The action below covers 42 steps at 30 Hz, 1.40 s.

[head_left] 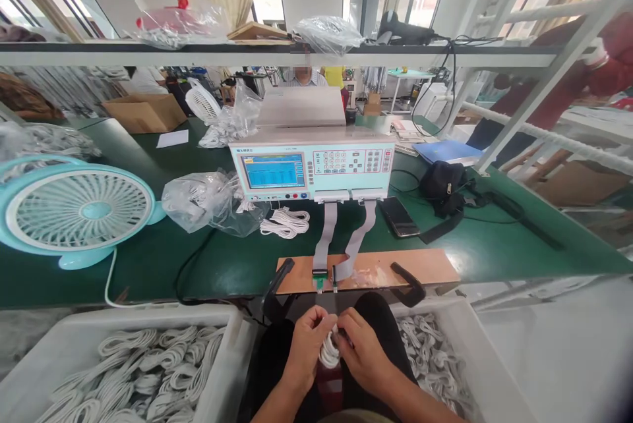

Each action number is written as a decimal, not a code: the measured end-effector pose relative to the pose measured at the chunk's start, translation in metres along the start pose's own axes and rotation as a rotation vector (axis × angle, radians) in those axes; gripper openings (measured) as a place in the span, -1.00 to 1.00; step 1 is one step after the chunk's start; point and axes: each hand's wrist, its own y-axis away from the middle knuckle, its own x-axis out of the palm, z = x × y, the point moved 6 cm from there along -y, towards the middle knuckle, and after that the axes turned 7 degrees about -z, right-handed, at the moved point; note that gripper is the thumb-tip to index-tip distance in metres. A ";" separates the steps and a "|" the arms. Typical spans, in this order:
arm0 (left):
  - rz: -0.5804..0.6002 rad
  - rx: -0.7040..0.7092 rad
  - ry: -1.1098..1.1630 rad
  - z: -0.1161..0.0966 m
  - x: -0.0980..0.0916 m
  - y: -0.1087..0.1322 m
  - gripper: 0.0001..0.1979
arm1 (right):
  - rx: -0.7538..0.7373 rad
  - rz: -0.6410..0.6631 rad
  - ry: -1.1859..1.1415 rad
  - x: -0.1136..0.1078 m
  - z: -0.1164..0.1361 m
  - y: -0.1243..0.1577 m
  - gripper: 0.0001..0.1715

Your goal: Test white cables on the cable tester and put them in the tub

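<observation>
From my head, the single camera looks forward and down, close over my lap, across the counter toward the windows.

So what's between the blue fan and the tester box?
In the head view, a clear bag of white cables lies on the green table between the fan and the tester.

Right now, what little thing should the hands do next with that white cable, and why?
Probably lift the coiled white cable toward the connectors on the wooden board. Both the left hand and right hand hold it just below the board, whose ribbon cables lead up to the tester.
</observation>
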 end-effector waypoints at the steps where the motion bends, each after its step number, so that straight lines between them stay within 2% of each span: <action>1: -0.009 0.008 0.011 -0.001 0.000 -0.002 -0.74 | 0.045 -0.048 -0.055 0.000 -0.006 -0.004 -0.88; 5: -0.037 -0.012 -0.031 -0.001 -0.001 -0.008 -0.74 | 0.273 -0.172 -0.320 0.004 -0.036 -0.019 -0.78; 10: -0.080 -0.029 0.006 0.003 -0.006 -0.014 -0.72 | 0.349 -0.222 -0.355 0.008 -0.050 -0.029 -0.70; 18: -0.064 -0.033 0.036 0.006 -0.009 -0.018 -0.69 | 0.381 -0.235 -0.400 0.009 -0.049 -0.030 -0.70; 22: -0.054 -0.007 -0.033 0.003 -0.012 -0.021 -0.71 | 0.434 -0.223 -0.497 0.010 -0.046 -0.031 -0.69; 29: 0.120 0.137 -0.330 -0.013 -0.014 -0.027 -0.68 | 0.613 -0.239 -0.694 0.020 -0.052 -0.031 -0.62; 36: 0.022 0.229 -0.352 -0.010 -0.022 -0.036 -0.67 | 0.625 -0.201 -0.727 0.019 -0.043 -0.034 -0.62; 42: -0.065 0.246 -0.229 -0.007 -0.018 -0.033 -0.68 | 0.621 -0.175 -0.752 0.019 -0.043 -0.034 -0.65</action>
